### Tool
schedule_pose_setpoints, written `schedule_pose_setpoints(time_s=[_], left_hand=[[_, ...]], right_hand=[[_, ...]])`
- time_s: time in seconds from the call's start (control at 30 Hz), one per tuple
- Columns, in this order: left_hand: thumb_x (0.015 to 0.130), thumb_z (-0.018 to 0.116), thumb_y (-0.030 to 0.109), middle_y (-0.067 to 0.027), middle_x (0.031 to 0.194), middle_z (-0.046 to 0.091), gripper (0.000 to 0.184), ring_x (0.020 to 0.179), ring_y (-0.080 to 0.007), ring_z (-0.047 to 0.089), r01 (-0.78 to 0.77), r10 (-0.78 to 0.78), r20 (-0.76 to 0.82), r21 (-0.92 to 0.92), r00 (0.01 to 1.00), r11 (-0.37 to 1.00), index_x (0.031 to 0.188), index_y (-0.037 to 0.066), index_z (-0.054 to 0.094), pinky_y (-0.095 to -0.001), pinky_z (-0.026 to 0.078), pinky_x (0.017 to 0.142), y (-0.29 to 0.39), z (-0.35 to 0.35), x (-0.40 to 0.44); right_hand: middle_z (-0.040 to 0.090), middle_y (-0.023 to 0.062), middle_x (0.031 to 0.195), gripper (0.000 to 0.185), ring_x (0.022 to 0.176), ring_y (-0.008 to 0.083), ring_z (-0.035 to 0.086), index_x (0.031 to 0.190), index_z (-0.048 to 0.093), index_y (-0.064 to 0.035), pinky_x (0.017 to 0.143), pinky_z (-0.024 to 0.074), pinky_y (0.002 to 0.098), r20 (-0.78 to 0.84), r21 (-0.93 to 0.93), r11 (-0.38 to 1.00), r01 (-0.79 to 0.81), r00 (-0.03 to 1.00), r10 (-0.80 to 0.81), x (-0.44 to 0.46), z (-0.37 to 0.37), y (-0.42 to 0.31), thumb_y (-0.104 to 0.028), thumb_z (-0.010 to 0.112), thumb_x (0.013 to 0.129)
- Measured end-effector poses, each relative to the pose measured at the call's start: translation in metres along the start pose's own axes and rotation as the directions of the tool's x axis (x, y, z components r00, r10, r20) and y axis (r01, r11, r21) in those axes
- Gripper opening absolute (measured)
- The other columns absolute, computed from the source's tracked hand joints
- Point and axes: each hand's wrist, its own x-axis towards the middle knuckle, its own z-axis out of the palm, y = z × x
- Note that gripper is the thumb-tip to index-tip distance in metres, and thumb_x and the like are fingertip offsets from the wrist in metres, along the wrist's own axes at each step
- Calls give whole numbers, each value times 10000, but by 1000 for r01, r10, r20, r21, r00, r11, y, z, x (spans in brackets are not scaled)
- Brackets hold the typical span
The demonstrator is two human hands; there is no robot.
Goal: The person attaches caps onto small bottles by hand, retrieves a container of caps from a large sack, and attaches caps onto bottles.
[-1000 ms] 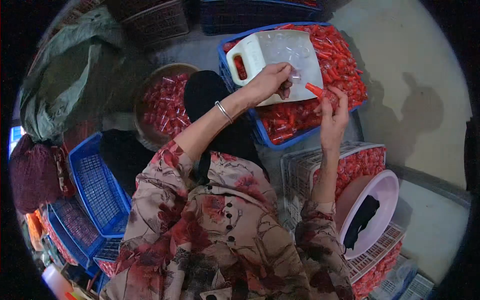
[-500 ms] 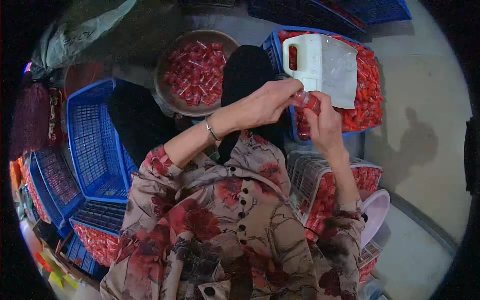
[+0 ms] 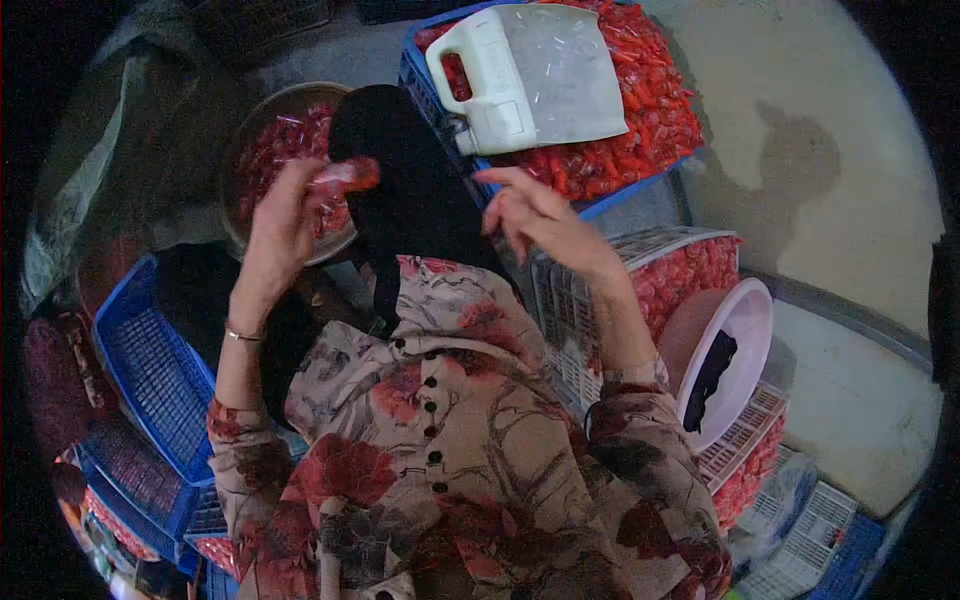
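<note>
**Apparently mid-batch**

Left hand (image 3: 278, 222) pinches a red piece (image 3: 358, 175) at the basin's (image 3: 236, 140) edge; right hand (image 3: 545, 222) empty, fingers loosely apart. Basin holds a heap (image 3: 280, 145); blue crate (image 3: 640, 187) brims, uncounted. Cut jug's (image 3: 492, 90) contents faint.

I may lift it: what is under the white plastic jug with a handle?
Red plastic pieces, heaped in a blue rectangular plastic crate, show around the white plastic jug and through its handle opening. Whatever lies directly beneath its body is covered.
</note>
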Motion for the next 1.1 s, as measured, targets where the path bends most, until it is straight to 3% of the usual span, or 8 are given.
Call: schedule_pose_setpoints(time_s=[0.17, 0.3, 0.4, 0.63, 0.7, 0.73, 1.0, 1.1], left_hand=[[915, 534, 65, -223, 1302, 478, 331, 1127, -367, 539, 317, -253, -220, 340, 942, 885, 1238, 13, 485, -422, 472, 888, -60, -29, 3], [850, 625, 55, -216, 1324, 447, 413, 1205, -398, 455, -62, 224, -287, 482, 931, 874, 1240, 19, 497, -458, 426, 978, -7, 13, 59], [807, 635, 31, -205, 1212, 516, 387, 1117, -380, 501, -356, 404, -169, 254, 899, 899, 1180, 9, 535, -444, 453, 912, 62, 54, 107], [736, 642, 7, -142, 1058, 565, 213, 1022, -332, 527, -554, 567, 33, 267, 823, 788, 945, 11, 603, -402, 464, 820, 103, 154, 210], [679, 684, 35, -107, 1042, 580, 252, 1023, -301, 532, -710, 657, 271, 300, 704, 637, 926, 42, 636, -412, 453, 835, 107, 178, 225], [679, 684, 35, -107, 1042, 580, 252, 1023, -301, 532, -712, 656, 278, 298, 702, 636, 926, 42, 636, -412, 453, 835, 107, 188, 228], [714, 671, 131, -113, 887, 664, 149, 1026, -269, 588, -759, 444, 654, 331, 613, 561, 851, 70, 674, -431, 439, 848, 118, 219, 248], [798, 621, 131, -138, 880, 660, 134, 930, -301, 626, -724, 644, 333, 281, 689, 630, 886, 36, 656, -435, 472, 800, 108, 217, 245]], right_hand=[[633, 170, 998, 362, 872, 256, 606, 1167, 581, 0, 783, 472, 337, -631, -719, 638, -276, 645, -432, -20, -157, 86, -225, 625, 888], [562, 265, 1152, 375, 1076, 427, 523, 1133, 569, 29, 901, 430, 466, -600, -800, 513, -312, 429, -676, -1, -193, 85, -195, 652, 844], [529, 283, 1187, 408, 1098, 443, 498, 1145, 545, 34, 908, 418, 493, -462, -887, 330, -323, 605, -648, 21, -221, 112, -197, 664, 831], [542, 245, 1171, 419, 1070, 407, 510, 1214, 469, 24, 944, 392, 444, -736, -657, 670, -347, 486, -470, 6, -204, 107, -219, 609, 902], [576, 154, 1102, 296, 1019, 258, 538, 1151, 487, 21, 914, 411, 357, -787, -548, 832, 86, 284, -548, -1, -200, 105, -191, 550, 954], [576, 154, 1102, 296, 1019, 258, 538, 1151, 487, 21, 914, 411, 357, -791, -543, 835, 85, 282, -543, -5, -199, 102, -191, 550, 954], [585, 85, 1058, 354, 971, 141, 540, 1237, 485, 9, 852, 435, 281, -749, -244, 953, 177, 590, -301, -9, -157, 43, -177, 567, 946], [593, 82, 1013, 336, 934, 145, 541, 1229, 492, 9, 840, 442, 288, -709, -312, 926, 213, 597, -376, -10, -135, 20, -140, 564, 937]])
